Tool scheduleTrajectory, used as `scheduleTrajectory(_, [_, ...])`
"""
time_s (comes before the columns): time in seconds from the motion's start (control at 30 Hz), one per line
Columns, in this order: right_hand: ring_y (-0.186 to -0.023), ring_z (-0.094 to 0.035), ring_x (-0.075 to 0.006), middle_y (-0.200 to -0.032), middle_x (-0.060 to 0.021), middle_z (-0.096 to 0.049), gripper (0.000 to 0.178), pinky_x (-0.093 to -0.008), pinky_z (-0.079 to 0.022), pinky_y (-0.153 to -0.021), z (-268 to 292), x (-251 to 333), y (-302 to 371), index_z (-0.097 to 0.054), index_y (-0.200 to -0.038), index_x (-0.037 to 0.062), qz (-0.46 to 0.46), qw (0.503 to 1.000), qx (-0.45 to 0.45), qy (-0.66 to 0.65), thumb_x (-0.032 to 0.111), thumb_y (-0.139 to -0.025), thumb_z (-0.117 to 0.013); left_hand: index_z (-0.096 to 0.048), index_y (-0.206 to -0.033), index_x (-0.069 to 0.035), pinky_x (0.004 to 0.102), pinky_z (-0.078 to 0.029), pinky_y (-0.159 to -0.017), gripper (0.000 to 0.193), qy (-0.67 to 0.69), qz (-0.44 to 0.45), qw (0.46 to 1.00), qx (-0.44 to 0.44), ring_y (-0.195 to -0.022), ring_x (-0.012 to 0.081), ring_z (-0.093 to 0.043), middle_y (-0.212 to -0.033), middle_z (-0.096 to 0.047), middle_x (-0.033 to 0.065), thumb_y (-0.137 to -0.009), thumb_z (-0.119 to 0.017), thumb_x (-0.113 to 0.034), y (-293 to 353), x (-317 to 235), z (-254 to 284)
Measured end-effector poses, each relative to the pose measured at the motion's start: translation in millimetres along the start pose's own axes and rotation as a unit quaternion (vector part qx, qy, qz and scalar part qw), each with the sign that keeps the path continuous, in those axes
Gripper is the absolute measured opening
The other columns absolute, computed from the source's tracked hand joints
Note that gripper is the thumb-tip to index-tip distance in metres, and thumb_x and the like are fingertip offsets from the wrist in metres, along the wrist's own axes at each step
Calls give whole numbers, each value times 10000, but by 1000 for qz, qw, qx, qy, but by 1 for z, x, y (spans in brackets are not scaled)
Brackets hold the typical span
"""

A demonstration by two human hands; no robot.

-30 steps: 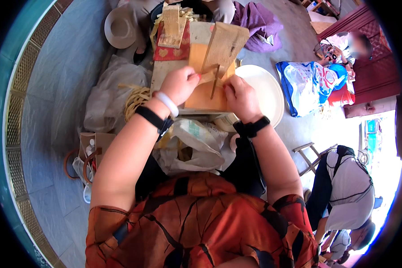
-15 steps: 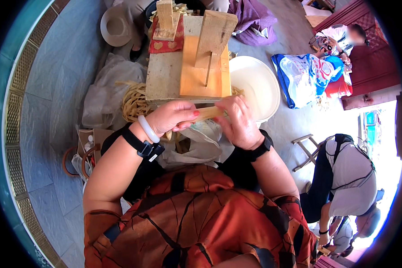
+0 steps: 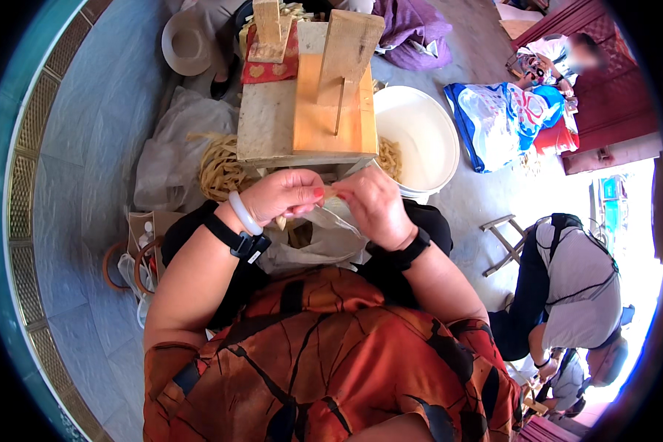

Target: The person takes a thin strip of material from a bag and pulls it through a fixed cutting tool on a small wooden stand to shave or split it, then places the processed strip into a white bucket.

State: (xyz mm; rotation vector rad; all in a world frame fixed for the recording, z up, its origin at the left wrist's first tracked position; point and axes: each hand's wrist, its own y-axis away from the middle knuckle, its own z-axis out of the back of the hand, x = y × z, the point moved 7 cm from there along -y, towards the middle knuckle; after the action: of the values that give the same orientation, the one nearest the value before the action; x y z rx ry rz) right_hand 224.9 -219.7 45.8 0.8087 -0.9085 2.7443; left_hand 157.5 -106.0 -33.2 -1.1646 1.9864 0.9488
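My left hand (image 3: 286, 196) is closed, thumb against the fingers, on one end of a pale yellowish strip (image 3: 329, 194). Close beside it, my right hand (image 3: 376, 206) pinches the other end, leaving only a short stretch visible between them. Both hands hover just in front of a small work table (image 3: 264, 121). On that table an upright wooden block with a thin slat (image 3: 344, 103) rises from an orange board (image 3: 311, 136). Under my hands, a whitish sack (image 3: 313, 247) lies across my lap.
A white tub (image 3: 427, 140) with some strips stands to the table's right. Left of the table lie a heap of pale strips (image 3: 221, 168) and clear plastic sheeting (image 3: 173, 147). A second wooden stand (image 3: 268, 33) rests on a red cloth. Another person (image 3: 578, 283) bends over at right.
My hands have drawn closer together, the right one moving left and turning inward. Less of the strip shows between them. The whole view has shifted slightly.
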Motion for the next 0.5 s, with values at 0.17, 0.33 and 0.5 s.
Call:
scheduleTrajectory(0.17, [-568,-578,-289,-649,-67,-580,212,-396,-469,-545,18,-14,-6,-603,-943,56,20,992,-81,95,14,-744,-662,-563,-875,-69,211,-362,-556,220,110,-127,985,-43,-593,77,-447,-663,-502,-17,-919,-606,-280,-2,-16,15])
scheduleTrajectory(0.33, [-697,-604,-311,-788,-102,-608,332,-404,-491,-628,-11,23,-7,-546,-1051,44,59,992,63,-91,-31,-738,-627,-581,-1095,-31,269,-427,-750,228,55,-214,968,-120,-791,110,-553,-867,-620,15,-912,-586,-167,1,-43,-8])
scheduleTrajectory(0.5, [-696,-592,-306,-805,-101,-598,209,-393,-474,-621,-13,4,7,-543,-932,31,2,1000,20,-21,-30,-740,-600,-591,-1132,-71,404,-415,-821,409,-599,-391,670,-195,-856,312,-551,-967,-601,91,-730,-555,-7,7,-61,-45])
